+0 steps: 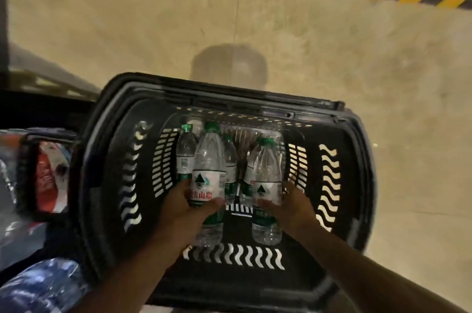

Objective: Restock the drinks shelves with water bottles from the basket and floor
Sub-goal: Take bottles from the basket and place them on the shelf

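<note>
Left hand [190, 206] was wrapped around one green-capped water bottle [208, 172], right hand [286, 206] gripped another bottle [267, 179], both inside the black slotted basket [332, 179] sitting on the tan floor [383, 82]. More bottles stood behind, half hidden. Left edge was blurry: a plastic-wrapped pack [38, 284], cut off, and something red I couldn't make out.

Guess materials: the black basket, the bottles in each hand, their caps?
Basket: likely moulded plastic, black, semi-gloss; slotted and wavy cut-outs, soft sheen on the rim.
Bottle in the left hand and bottle in the right hand: clear thin plastic, probably PET; see-through walls, ribbed bases, glossy white-and-green labels.
Caps: green, opaque, apparently plastic; blur hides detail.
</note>
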Available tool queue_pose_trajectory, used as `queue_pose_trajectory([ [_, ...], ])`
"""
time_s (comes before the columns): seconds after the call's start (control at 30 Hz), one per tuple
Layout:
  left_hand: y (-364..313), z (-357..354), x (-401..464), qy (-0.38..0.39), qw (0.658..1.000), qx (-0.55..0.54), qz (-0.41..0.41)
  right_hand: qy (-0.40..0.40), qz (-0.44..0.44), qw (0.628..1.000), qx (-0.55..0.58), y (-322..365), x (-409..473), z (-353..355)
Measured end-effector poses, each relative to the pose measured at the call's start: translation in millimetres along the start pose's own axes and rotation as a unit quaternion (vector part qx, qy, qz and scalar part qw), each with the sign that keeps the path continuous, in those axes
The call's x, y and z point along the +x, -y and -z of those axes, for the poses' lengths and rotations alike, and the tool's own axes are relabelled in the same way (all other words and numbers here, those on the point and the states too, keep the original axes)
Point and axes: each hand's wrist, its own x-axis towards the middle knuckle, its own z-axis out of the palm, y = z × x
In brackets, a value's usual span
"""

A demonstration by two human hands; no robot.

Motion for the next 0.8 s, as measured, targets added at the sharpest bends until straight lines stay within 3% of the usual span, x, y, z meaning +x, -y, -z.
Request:
queue_pose_trajectory([
  [0.2, -66, 49, -139, -0.038, 0.994, -0.099, -0.041, 0.024, 0.079, 0.995, -0.051, 80, -138, 50],
  [0.3, -103, 83, -225, -0.042, 0.985, -0.147, -0.079, 0.057, 0.110, 0.992, 0.010, 130, -222, 80],
  [0.47, -142, 136, -362, -0.025, 0.971, -0.201, -0.126, 0.069, 0.152, 0.974, 0.152, 189, -362, 118],
  [0.63, -162, 179, -458, 0.029, 0.943, -0.280, -0.179, 0.074, 0.255, 0.950, 0.167, 224, -481, 139],
  [0.8, -144, 198, -500, 0.075, 0.925, -0.306, -0.213, 0.081, 0.282, 0.936, 0.195, 222, -542, 131],
])
